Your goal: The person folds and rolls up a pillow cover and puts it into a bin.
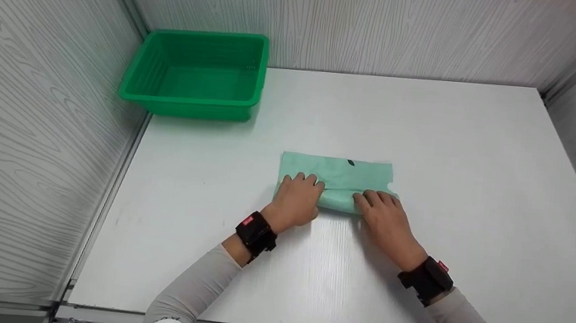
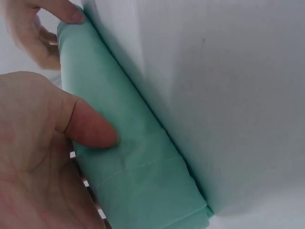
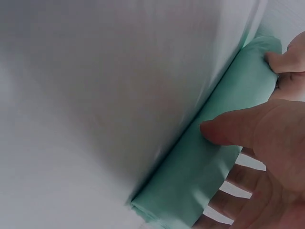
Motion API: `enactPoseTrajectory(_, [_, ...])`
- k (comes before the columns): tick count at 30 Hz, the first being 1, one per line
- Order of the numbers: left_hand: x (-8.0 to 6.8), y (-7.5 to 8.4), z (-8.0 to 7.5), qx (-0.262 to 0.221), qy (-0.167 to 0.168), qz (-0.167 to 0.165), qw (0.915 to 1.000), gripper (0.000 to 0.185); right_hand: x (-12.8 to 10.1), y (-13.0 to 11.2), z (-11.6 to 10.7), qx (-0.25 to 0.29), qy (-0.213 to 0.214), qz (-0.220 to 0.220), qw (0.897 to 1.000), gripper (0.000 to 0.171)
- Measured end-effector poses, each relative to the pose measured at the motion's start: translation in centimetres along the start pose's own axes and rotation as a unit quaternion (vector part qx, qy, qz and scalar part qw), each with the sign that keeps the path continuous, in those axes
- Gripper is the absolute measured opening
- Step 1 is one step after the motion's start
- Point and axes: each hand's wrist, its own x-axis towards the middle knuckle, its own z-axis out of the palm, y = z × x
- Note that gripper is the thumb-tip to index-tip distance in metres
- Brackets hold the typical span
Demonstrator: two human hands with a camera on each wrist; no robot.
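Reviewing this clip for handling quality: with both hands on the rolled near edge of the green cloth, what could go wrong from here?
The left hand and right hand grip the cloth near the middle of its rolled edge, so the outer ends may lag and the roll skew. The right corner looks uneven, so it could bunch further. On the smooth table, the flat far part might slide instead of rolling.

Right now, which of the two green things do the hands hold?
The pale green cloth mid-table: left hand and right hand grip its rolled near edge. The darker green basket sits untouched in the far left corner.
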Motion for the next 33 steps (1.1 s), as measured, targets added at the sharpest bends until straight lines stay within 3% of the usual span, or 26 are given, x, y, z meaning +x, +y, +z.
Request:
enactPoseTrajectory(3, [-0.7,0.0,0.3,0.005,0.036,0.013,0.9993,0.038,0.3,0.2,-0.1,0.009,-0.003,0.0,1.0,0.037])
enactPoseTrajectory(7, [-2.3,-0.3,0.8,0.0,0.063,0.029,0.9976,0.048,0.9,0.4,0.1,0.023,0.002,-0.004,1.0,0.037])
enactPoseTrajectory(12, [-3.9,-0.3,0.9,-0.01,0.036,0.023,0.999,0.07,1.8,0.9,0.0,0.028,-0.014,0.009,0.999,0.033])
enactPoseTrajectory(18, [-4.9,0.5,1.0,0.03,0.042,0.02,0.9985,0.078,2.7,1.5,-0.3,0.05,-0.034,0.03,0.998,0.023])
enactPoseTrajectory(25, [-5.4,1.0,1.5,0.052,0.044,0.023,0.9974,0.081,4.1,2.0,-0.2,0.084,-0.077,0.049,0.992,0.016])
enactPoseTrajectory(33, [-4.5,0.6,1.6,0.054,0.046,0.018,0.9973,0.08,4.9,2.2,0.2,0.063,-0.114,0.054,0.99,0.018])
